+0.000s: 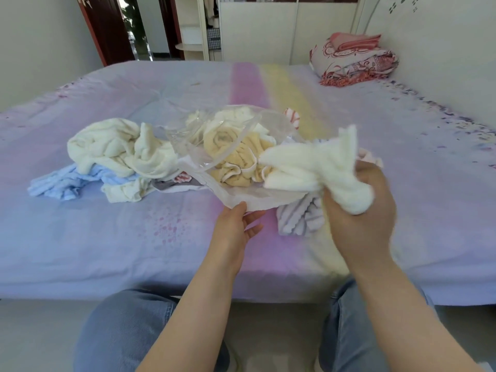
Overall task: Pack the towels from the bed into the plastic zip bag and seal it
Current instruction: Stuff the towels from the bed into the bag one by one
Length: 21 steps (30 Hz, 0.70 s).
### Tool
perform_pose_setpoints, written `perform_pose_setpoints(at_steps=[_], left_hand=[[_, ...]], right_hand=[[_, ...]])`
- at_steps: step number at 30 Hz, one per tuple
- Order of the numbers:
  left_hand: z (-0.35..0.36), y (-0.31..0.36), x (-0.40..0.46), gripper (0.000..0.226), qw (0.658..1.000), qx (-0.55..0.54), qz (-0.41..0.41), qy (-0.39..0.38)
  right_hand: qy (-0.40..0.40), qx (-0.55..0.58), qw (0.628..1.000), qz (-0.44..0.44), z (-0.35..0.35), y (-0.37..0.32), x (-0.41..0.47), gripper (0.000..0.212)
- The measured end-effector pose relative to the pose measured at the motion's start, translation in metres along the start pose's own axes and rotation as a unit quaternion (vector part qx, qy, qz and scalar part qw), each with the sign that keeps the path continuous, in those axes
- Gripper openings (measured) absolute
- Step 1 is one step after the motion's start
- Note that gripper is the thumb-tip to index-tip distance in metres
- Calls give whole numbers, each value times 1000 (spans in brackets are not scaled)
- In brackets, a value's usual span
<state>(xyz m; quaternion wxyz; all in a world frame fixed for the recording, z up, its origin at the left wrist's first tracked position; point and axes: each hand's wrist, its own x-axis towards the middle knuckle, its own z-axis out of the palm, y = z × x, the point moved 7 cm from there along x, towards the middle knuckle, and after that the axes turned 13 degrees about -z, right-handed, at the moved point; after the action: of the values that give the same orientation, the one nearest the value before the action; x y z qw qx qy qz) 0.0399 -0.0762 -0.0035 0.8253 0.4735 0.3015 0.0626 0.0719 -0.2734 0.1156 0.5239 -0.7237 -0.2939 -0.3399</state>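
On the lavender quilted bed (107, 237), the clear plastic zip bag (230, 146) lies at centre with a tan terry towel (241, 162) inside. A cream crumpled towel (112, 149) sits at its nine o'clock, over a pale blue ribbed towel (61, 183). A striped lilac towel (300, 218) lies at five o'clock, folded floral bedding (354, 63) far off at one o'clock.

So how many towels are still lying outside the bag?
At least 4: cream towel left, blue towel under it, striped towel below the bag, white towel in hand. Others may be hidden.

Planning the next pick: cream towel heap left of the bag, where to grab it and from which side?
Judgement only: pinch the raised fold at the top right of the cream towel heap, coming from above. It stands proud of the crumpled pile, nearest the zip bag mouth held by the left hand, and clear of the blue towel underneath.
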Motion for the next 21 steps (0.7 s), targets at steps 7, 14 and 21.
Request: perform_pose_setpoints(at_steps=[7,14,21], left_hand=[[-8,6,-7,31,999,45,30,4],[-29,11,-6,41,993,99,55,40],[-36,12,-18,39,992,90,62,66]], right_hand=[[-489,-84,864,88,150,28,-14,74],[-521,-126,844,1,156,6,2,32],[-681,-173,711,32,250,47,-8,43]])
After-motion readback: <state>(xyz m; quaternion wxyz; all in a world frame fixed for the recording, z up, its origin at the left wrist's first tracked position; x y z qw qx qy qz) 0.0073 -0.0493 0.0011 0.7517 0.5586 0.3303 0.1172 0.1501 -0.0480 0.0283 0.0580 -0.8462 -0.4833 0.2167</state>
